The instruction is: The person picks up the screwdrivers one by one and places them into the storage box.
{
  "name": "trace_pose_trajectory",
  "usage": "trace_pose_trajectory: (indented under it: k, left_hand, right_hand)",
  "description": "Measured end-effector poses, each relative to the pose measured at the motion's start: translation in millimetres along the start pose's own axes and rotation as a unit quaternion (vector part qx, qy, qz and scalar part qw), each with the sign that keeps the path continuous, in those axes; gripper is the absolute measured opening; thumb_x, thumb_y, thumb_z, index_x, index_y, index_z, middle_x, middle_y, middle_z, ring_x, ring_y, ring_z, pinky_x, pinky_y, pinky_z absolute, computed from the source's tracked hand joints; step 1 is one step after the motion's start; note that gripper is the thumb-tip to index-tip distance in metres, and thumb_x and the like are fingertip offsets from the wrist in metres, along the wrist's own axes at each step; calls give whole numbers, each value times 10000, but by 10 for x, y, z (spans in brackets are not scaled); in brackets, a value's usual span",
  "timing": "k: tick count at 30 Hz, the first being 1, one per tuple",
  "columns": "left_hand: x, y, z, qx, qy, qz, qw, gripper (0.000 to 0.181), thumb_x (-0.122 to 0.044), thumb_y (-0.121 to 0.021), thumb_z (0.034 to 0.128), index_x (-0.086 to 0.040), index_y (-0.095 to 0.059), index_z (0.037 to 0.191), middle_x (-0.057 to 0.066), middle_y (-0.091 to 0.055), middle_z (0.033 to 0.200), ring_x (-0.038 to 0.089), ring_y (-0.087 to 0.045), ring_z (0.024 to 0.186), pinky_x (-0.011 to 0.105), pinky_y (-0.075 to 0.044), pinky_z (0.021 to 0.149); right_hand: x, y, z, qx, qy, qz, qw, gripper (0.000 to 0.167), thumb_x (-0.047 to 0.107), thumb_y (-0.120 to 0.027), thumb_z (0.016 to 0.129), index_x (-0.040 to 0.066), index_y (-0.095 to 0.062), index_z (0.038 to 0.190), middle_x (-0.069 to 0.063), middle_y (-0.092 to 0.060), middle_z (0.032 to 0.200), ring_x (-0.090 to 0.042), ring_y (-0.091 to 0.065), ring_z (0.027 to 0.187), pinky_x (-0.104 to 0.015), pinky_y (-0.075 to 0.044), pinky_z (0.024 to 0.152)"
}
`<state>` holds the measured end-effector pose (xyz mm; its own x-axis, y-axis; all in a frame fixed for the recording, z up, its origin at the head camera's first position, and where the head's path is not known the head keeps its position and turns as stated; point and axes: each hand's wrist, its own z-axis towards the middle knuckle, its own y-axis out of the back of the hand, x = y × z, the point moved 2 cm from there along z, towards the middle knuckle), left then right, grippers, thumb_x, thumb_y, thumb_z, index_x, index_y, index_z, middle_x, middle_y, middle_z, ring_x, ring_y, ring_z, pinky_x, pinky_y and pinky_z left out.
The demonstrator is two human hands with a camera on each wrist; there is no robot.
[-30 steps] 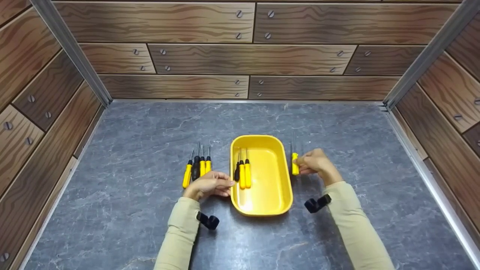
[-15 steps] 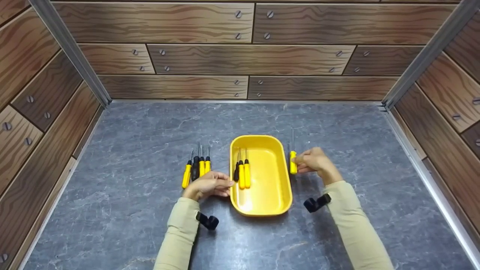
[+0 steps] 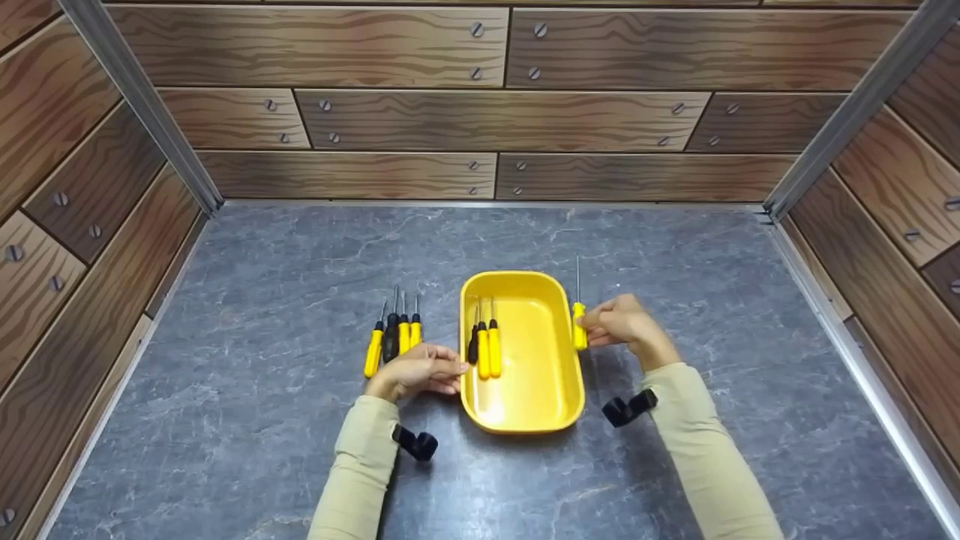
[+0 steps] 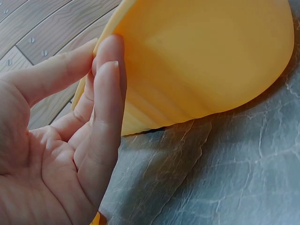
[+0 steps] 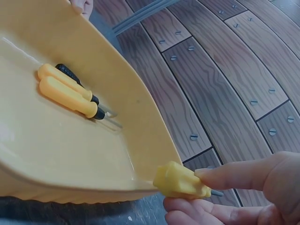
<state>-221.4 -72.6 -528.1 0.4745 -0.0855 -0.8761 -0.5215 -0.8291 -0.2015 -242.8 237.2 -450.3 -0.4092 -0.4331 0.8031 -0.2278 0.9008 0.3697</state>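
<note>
The left hand (image 3: 420, 369) pinches the left rim of a yellow tray (image 3: 536, 397); the left wrist view has thumb and fingers on either side of the tray's wall (image 4: 187, 56). The right hand (image 3: 626, 326) holds a yellow screwdriver (image 3: 580, 330) by its handle at the tray's right rim, blade pointing to the back wall. In the right wrist view its yellow handle (image 5: 176, 180) is between thumb and fingers, beside the rim. Inside the tray, along its left side, lie a small black screwdriver (image 3: 473, 346) and two yellow ones (image 3: 484, 356) (image 3: 495, 349).
Left of the tray, several screwdrivers lie side by side on the grey marbled table (image 3: 262, 360): yellow ones (image 3: 373, 352) and a black one (image 3: 391, 337), partly behind the left hand. Wood-patterned walls (image 3: 495, 120) enclose the back and sides.
The right hand has moved a little left with the yellow screwdriver, from beside the tray to its right rim. The left hand and the tray have stayed in place.
</note>
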Motion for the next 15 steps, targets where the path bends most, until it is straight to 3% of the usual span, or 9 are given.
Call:
trace_pose_trajectory:
  k: [15]
  left_hand:
    - [6,9,3,-13,9,24,10000,48,-101,-658,884,-87,-618,907,-40,-677,720,79,-659,637,190,-591,642]
  right_hand:
    - [75,-92,-40,139,152,-108,9997,387,51,-625,859,-194,-574,1154,13,-667,631,-56,-655,567,-249,-628,657]
